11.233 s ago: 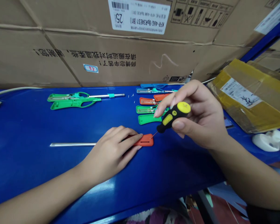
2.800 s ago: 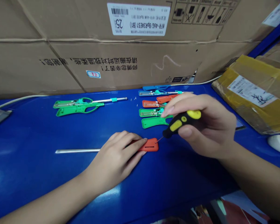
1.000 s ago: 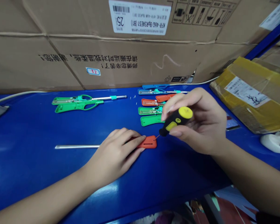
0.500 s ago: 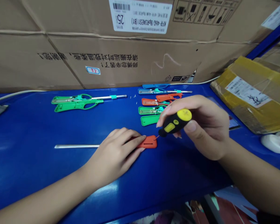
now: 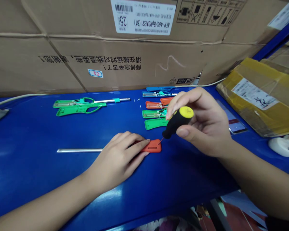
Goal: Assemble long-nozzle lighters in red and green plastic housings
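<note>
An orange long-nosed lighter lies flat on the blue table, its metal tube pointing left. My left hand is closed over its middle and presses it down, hiding much of the body. My right hand grips a black and yellow screwdriver by its handle, tilted. The thin shaft's tip meets the right end of the orange casing, at what looks like a screw hole. Behind my right hand are opened lighter halves: a blue one, an orange one and a green one, partly covered.
An opened green lighter lies at the back left, with tiny screws to its right. A large cardboard box stands along the back. On the right are a taped yellow package, a phone and a white object.
My right hand has shifted slightly left and rolled the screwdriver handle, so its yellow patches face away. The tip stays on the casing. My left hand holds still.
</note>
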### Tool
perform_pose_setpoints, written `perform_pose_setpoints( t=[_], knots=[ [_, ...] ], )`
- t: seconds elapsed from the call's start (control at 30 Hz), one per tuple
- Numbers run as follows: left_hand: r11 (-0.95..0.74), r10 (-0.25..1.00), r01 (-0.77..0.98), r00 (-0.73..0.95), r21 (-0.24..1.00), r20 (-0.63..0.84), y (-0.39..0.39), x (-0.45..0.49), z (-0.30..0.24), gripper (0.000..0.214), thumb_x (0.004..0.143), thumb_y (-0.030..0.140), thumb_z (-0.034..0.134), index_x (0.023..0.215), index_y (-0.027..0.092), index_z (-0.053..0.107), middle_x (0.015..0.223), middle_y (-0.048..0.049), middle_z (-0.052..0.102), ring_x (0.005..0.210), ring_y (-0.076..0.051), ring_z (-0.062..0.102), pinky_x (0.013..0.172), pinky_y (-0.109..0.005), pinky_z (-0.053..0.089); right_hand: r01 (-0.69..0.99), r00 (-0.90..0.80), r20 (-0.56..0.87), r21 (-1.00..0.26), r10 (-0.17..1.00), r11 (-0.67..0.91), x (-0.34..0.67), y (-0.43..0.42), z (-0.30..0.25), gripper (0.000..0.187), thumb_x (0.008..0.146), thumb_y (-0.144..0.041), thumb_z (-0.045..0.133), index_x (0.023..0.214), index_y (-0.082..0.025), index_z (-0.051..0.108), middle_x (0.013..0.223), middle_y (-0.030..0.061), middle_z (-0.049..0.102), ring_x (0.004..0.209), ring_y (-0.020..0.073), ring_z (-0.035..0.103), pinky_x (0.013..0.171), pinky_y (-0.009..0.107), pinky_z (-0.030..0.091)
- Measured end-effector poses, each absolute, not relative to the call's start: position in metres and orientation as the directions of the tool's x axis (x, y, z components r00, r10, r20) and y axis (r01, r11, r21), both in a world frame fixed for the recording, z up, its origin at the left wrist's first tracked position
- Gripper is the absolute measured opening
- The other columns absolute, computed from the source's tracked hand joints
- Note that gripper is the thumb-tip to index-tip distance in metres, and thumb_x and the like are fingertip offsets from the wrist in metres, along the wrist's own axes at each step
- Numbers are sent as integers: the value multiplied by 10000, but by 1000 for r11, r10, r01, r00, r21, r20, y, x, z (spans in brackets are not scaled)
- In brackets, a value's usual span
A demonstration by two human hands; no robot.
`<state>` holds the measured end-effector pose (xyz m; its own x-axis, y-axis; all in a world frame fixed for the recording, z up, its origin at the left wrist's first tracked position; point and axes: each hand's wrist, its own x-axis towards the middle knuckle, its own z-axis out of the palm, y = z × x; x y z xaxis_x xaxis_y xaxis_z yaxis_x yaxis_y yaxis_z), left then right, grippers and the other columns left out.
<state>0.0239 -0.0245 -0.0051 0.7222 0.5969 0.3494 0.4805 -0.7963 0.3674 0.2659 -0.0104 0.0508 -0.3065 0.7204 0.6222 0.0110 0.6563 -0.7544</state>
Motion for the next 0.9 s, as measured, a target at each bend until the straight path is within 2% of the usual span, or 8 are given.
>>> perform_pose_setpoints(
  t=[0.13, 0.2, 0.3, 0.43, 0.57, 0.67, 0.9],
  knots=[
    [-789, 605, 484, 721, 379, 337, -24, 23, -6, 286, 1002, 212, 582, 1284, 205, 631, 1152, -67, 658, 1017, -202, 596, 884, -369, 469, -12, -356, 582, -785, 731, 619, 267, -13, 52, 258, 931, -242, 686, 1185, -211, 650, 1106, 57, 681, 870, 131, 684, 633, 208, 588],
    [-789, 605, 484, 721, 379, 338, -24, 23, -6, 288, 1002, 213, 582, 1286, 205, 630, 1155, -66, 657, 1019, -203, 594, 886, -371, 468, -26, -387, 572, -791, 723, 612, 268, -15, 53, 254, 953, -251, 660, 1202, -201, 655, 1121, 68, 703, 873, 134, 701, 611, 198, 583],
    [-791, 603, 482, 719, 377, 346, -24, 23, -6, 279, 1002, 210, 582, 1276, 198, 633, 1150, -66, 659, 1014, -202, 593, 886, -373, 464, -33, -404, 556, -802, 726, 596, 271, -17, 55, 214, 974, -263, 630, 1172, -193, 670, 1077, 66, 717, 855, 143, 714, 613, 222, 595],
    [-792, 599, 475, 723, 383, 344, -25, 23, -7, 278, 1006, 215, 579, 1279, 200, 629, 1152, -64, 660, 1011, -196, 591, 888, -366, 458, -19, -366, 585, -782, 724, 623, 271, -16, 57, 175, 913, -267, 716, 1071, -202, 677, 972, 36, 686, 878, 160, 704, 732, 282, 611],
    [-791, 603, 483, 721, 376, 341, -25, 24, -6, 282, 1010, 229, 574, 1287, 199, 625, 1152, -72, 659, 1006, -205, 584, 861, -367, 453, -22, -326, 615, -764, 718, 645, 268, -15, 56, 206, 845, -258, 784, 991, -233, 642, 897, 17, 635, 802, 154, 646, 643, 277, 564],
    [-794, 601, 485, 719, 366, 349, -24, 24, -6, 263, 1011, 231, 574, 1264, 200, 637, 1138, -71, 658, 992, -206, 582, 852, -370, 452, -17, -314, 654, -728, 688, 685, 265, -16, 55, 226, 820, -229, 802, 952, -232, 620, 836, 5, 596, 764, 148, 606, 657, 291, 543],
    [-779, 617, 495, 715, 384, 329, -24, 23, -6, 266, 1019, 252, 557, 1270, 217, 637, 1149, -66, 665, 1008, -210, 598, 875, -381, 456, 39, -222, 630, -757, 744, 653, 261, -17, 53, 204, 864, -296, 778, 942, -248, 597, 871, 14, 619, 816, 159, 622, 643, 291, 543]
  ],
)
